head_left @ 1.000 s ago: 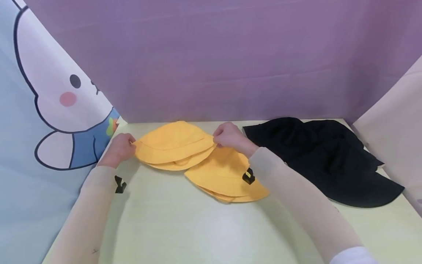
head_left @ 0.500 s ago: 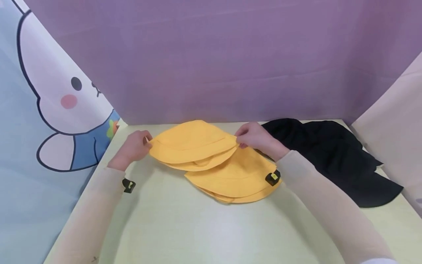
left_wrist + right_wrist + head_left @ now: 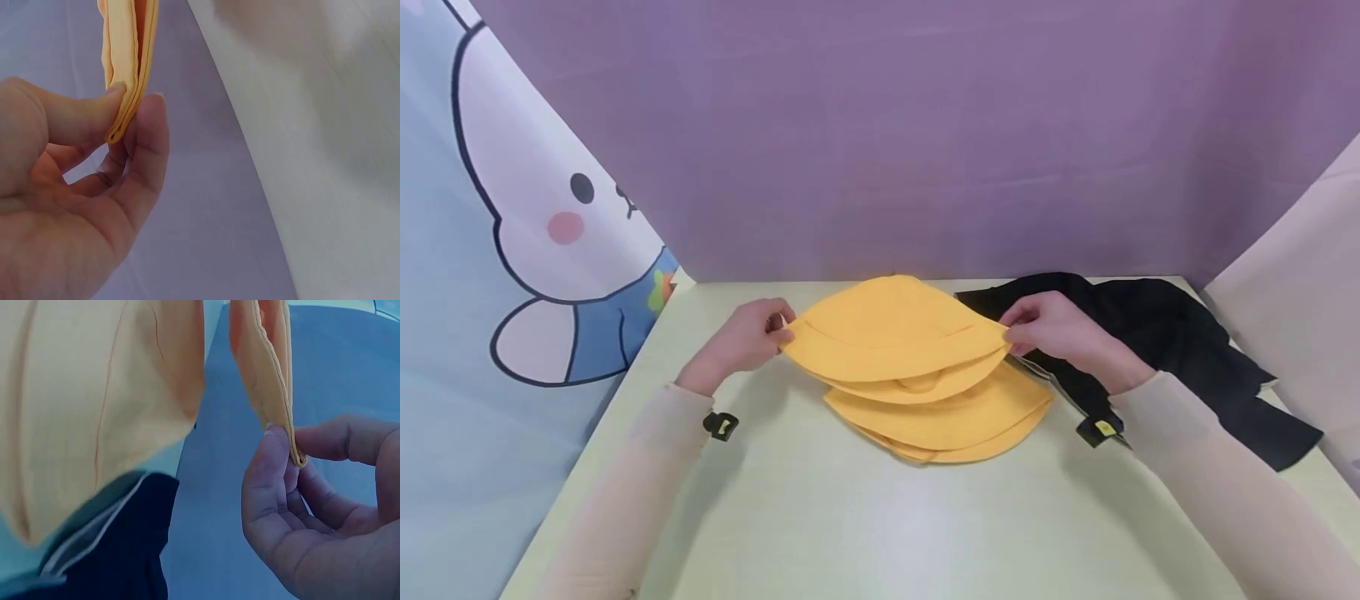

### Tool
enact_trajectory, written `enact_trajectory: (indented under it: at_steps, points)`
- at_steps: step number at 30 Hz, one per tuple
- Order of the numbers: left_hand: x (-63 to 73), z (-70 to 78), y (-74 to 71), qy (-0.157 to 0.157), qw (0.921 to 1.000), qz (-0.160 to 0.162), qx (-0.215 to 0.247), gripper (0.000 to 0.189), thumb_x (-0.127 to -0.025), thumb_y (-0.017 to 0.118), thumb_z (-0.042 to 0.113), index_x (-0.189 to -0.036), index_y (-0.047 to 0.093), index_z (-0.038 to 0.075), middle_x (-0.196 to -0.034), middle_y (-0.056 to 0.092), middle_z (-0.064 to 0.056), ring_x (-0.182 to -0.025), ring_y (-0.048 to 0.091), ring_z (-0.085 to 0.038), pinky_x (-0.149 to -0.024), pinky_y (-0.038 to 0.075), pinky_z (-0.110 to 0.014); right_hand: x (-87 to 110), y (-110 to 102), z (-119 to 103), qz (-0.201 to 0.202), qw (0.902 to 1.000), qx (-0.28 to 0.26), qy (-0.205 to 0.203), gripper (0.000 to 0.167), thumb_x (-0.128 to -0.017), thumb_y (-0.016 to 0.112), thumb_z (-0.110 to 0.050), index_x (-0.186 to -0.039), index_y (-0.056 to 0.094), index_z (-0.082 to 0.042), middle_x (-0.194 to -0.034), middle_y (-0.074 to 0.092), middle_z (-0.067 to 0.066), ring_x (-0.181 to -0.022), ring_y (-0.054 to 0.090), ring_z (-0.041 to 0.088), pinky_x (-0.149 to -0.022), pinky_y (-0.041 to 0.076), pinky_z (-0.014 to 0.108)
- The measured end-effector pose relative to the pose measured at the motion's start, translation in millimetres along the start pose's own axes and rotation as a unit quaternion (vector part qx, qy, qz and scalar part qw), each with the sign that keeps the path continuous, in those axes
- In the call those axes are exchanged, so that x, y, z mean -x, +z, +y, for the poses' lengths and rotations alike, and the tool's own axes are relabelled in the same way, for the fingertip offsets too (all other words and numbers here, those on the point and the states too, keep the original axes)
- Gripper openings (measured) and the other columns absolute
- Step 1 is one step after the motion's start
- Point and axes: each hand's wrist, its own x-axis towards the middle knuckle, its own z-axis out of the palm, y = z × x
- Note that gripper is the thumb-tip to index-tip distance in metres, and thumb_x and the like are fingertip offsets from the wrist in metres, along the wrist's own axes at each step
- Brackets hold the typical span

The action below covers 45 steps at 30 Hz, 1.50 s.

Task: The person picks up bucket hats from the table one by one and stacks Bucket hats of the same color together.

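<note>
A yellow bucket hat (image 3: 895,325), folded flat, spans between both hands in the head view. My left hand (image 3: 741,337) pinches the left end of its brim; in the left wrist view the thumb and fingers close on the layered edge (image 3: 122,94). My right hand (image 3: 1067,333) pinches the opposite brim end, also seen in the right wrist view (image 3: 325,512). Below and partly covered by this hat, a second flattened yellow hat (image 3: 947,429) lies on the table. It also fills the left of the right wrist view (image 3: 94,394).
Black fabric hats (image 3: 1172,333), overlapping, lie at the back right, partly behind the right hand and forearm. A pale table (image 3: 880,533) meets a purple backdrop (image 3: 880,142). A blue cloth with a cartoon rabbit (image 3: 557,242) hangs at left, a pale cloth (image 3: 1292,258) at right.
Both hands have moved right together with the pinched yellow hat, bringing it over the upper part of the lying yellow hat. The lying hat has stayed in place.
</note>
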Motion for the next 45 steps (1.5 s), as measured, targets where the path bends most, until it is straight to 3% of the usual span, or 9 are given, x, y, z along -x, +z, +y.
enact_trajectory:
  at_steps: [9,14,32,45]
  points:
    - [2.9,29.3,11.3,0.024,0.9986,-0.03,0.038,0.009,-0.097,0.063,0.002,-0.107,0.062,0.002,-0.082,0.054,-0.009,-0.067,0.057,-0.021,-0.063,0.05,-0.035,23.8,-27,18,-0.006,0.9998,0.015,0.007,0.023,-0.095,0.065,-0.007,-0.112,0.064,0.007,-0.093,0.069,0.013,-0.08,0.067,0.025,-0.077,0.059,0.033]
    - [5.3,36.5,18.0,0.037,0.9966,-0.058,0.046,0.009,-0.099,0.061,0.003,-0.108,0.061,0.003,-0.079,0.053,-0.007,-0.066,0.058,-0.019,-0.063,0.049,-0.035,35.0,-30,28,-0.018,0.9998,-0.002,0.008,0.025,-0.093,0.067,-0.005,-0.113,0.063,0.01,-0.091,0.069,0.012,-0.078,0.068,0.024,-0.075,0.058,0.031]
    - [20.8,30.1,38.7,0.023,0.9917,-0.111,0.06,0.01,-0.1,0.061,0.005,-0.109,0.058,0.002,-0.08,0.054,-0.007,-0.067,0.062,-0.018,-0.066,0.048,-0.035,46.8,-12,57,-0.059,0.9969,-0.049,0.019,0.024,-0.091,0.068,-0.002,-0.111,0.063,0.011,-0.089,0.066,0.012,-0.081,0.068,0.027,-0.075,0.059,0.034]
    - [17.2,19.5,65.5,-0.002,0.992,-0.12,0.041,0.014,-0.1,0.062,0.007,-0.112,0.058,0.002,-0.089,0.056,-0.007,-0.076,0.052,-0.02,-0.074,0.046,-0.036,42.1,5,68,-0.054,0.9975,-0.031,0.034,0.019,-0.087,0.065,0.002,-0.104,0.062,0.011,-0.081,0.063,0.011,-0.071,0.063,0.024,-0.067,0.057,0.033]
